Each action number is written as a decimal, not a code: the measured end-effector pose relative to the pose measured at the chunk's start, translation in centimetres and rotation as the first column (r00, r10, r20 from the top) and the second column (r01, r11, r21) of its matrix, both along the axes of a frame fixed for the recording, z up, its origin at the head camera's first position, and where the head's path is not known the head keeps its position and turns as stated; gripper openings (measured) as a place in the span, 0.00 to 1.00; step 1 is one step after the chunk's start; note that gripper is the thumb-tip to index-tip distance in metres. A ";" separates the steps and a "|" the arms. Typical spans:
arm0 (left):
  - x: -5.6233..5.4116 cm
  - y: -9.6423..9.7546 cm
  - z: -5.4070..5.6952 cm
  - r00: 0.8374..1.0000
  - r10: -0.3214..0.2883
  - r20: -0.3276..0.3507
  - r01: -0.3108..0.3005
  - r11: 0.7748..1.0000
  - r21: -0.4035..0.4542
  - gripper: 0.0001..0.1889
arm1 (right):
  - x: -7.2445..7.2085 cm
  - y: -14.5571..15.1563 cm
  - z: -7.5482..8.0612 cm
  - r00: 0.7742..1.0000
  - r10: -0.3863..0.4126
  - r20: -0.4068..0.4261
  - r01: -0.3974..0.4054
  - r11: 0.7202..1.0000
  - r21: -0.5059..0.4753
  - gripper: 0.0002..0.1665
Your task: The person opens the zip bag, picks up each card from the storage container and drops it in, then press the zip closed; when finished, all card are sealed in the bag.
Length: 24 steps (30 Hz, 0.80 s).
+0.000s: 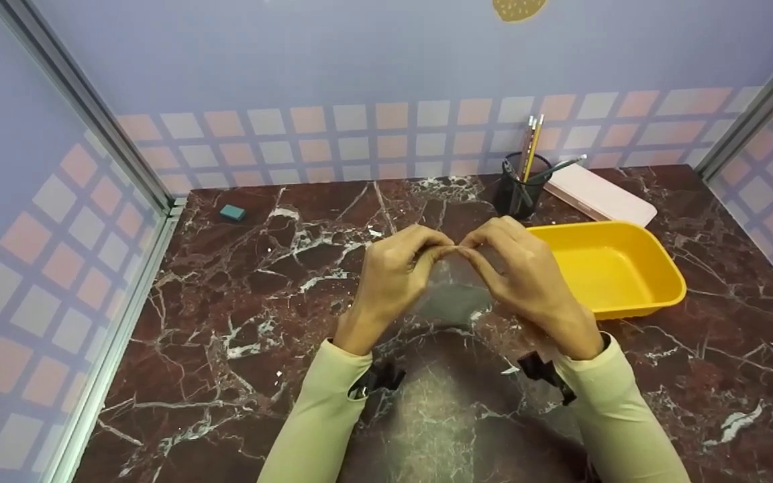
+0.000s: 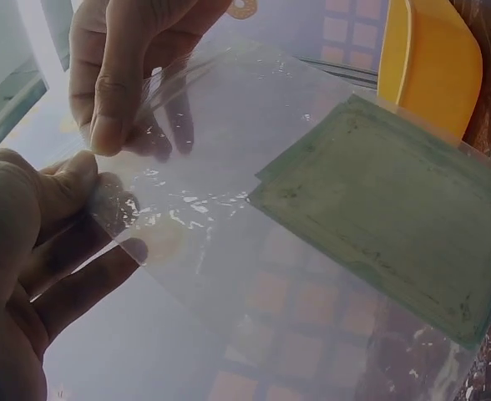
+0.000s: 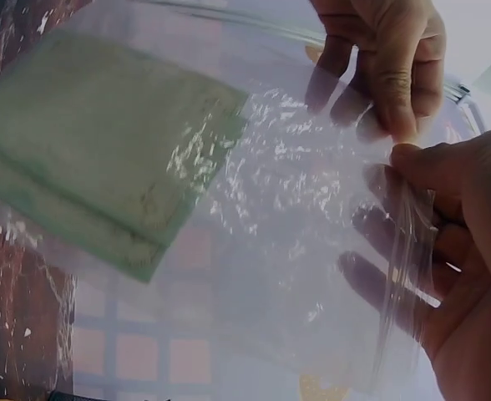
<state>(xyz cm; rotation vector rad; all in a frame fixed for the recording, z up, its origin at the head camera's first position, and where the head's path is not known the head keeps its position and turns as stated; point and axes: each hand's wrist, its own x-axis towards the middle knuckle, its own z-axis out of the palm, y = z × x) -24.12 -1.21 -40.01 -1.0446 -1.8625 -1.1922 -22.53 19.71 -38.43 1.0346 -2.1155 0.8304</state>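
A clear plastic bag (image 2: 220, 276) hangs below both hands, over the table. Inside its lower part lies a flat, grey-green rectangular stack (image 2: 387, 217), perhaps sheets or cloth; I cannot tell which. My left hand (image 1: 393, 268) pinches the bag's upper edge between thumb and fingers. Right beside it, my right hand (image 1: 527, 272) pinches the same edge, with the two hands' fingertips meeting. In the right wrist view, thin parallel ridges run along the bag's edge by the right thumb. From the head view the bag is mostly see-through.
A yellow basin (image 1: 601, 272) stands just right of my right hand. Behind it are a black mesh cup (image 1: 515, 194) holding pencils and a pale pink case (image 1: 601, 191). A small teal block (image 1: 232, 212) lies at the back left. Panel walls enclose the marbled table (image 1: 205, 322).
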 end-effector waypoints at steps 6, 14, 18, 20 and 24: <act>-0.2 -0.1 -0.1 0.999 0.046 -0.020 -0.045 0.999 0.031 0.03 | -0.6 0.4 -0.3 1.000 -0.009 -0.015 0.009 1.000 0.028 0.08; -0.3 -0.7 0.2 0.991 0.117 -0.069 -0.113 0.992 0.059 0.03 | -1.1 0.8 -0.6 1.000 0.021 0.009 -0.021 1.000 0.017 0.08; -0.5 -1.1 0.3 0.985 0.156 -0.079 -0.148 0.984 0.095 0.03 | -1.4 1.2 -0.7 1.000 0.022 0.022 -0.023 1.000 0.011 0.08; -0.7 -1.3 0.3 0.982 0.173 -0.081 -0.163 0.980 0.111 0.03 | -1.5 1.4 -0.7 0.999 0.020 0.030 -0.020 1.000 0.009 0.08; -1.0 -1.8 0.4 0.975 0.208 -0.082 -0.195 0.970 0.141 0.02 | -1.7 1.8 -0.7 0.999 0.015 0.033 -0.015 1.000 -0.001 0.07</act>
